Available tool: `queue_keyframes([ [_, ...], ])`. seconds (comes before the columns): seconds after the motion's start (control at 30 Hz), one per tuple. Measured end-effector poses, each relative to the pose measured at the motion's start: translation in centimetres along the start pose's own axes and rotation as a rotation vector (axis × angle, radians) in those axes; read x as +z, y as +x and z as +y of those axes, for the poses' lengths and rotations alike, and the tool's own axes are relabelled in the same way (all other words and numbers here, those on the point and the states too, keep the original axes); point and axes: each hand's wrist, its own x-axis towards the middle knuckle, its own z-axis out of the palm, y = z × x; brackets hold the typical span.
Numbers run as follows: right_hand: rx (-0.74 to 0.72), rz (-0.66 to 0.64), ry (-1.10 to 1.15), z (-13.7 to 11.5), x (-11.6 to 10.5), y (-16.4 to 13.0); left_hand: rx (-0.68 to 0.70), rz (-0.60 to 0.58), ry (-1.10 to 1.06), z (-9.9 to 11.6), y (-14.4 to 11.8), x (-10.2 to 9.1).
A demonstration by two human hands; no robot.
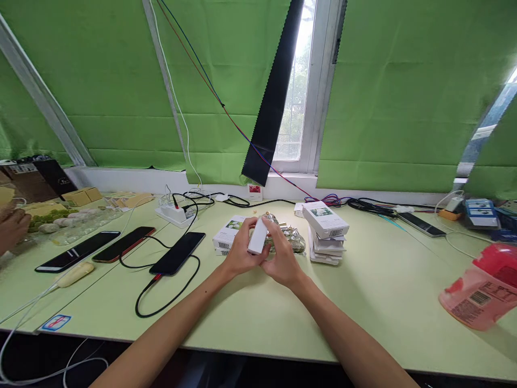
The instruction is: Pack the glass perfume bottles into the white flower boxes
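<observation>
A small white box (257,236) is held between my two hands above the middle of the table, tilted with a narrow side toward me. My left hand (241,249) grips it from the left, fingers curled around it. From the right, my right hand (283,258) closes on the same box, thumb and fingers against its edge. Just behind lie shiny items in clear plastic (297,241), partly hidden by my hands. To the left sit white printed boxes (226,233). On the right stands a stack of flattened white cartons (326,250) with a printed box (325,218) on top.
Several phones lie at left, including a black phone (177,253) on a charging cable. Behind them is a power strip (174,214). A pink container (480,291) stands at right, near another phone (420,224). Another person's hand (14,229) shows at far left.
</observation>
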Motion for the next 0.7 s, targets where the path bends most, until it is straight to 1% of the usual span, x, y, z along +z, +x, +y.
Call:
queue_keyframes([
  [0.3, 0.017, 0.006, -0.001, 0.08, 0.09, -0.08, -0.006, -0.015, -0.012, -0.07, -0.06, -0.03],
  [0.7, 0.101, -0.008, 0.034, 0.54, 0.34, -0.43, -0.023, -0.032, -0.001, 0.1, 0.03, -0.11],
])
